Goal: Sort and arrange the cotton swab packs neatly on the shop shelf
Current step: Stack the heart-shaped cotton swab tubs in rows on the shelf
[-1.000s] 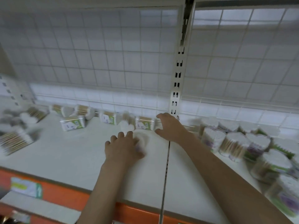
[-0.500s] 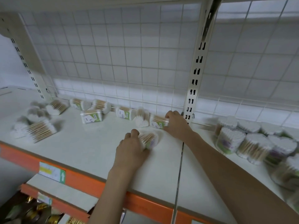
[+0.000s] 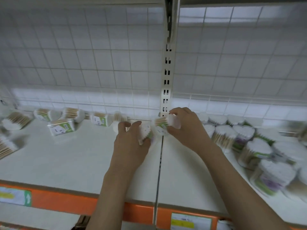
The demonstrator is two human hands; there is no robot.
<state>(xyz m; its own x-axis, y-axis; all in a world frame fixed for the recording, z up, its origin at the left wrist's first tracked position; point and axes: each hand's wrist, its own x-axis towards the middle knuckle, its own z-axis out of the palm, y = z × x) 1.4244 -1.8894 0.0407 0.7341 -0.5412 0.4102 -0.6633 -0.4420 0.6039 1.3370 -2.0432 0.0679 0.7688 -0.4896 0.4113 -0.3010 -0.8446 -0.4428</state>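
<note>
1. While each hand holds one cotton swab pack near the shelf's (image 3: 66,156) back edge, both grips are full: the left hand (image 3: 131,143) wraps a pack (image 3: 145,133), the right hand (image 3: 186,128) pinches another (image 3: 162,124).
2. These packs look light, rigid and smooth, so likely slippery.
3. Hold across the flat sides, not the lid.
4. Loose packs (image 3: 61,127) lie toppled along the back-left edge.

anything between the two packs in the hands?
Head view: nothing. The left hand grips one heart-shaped cotton swab pack, the right hand another; the packs nearly touch.
</note>
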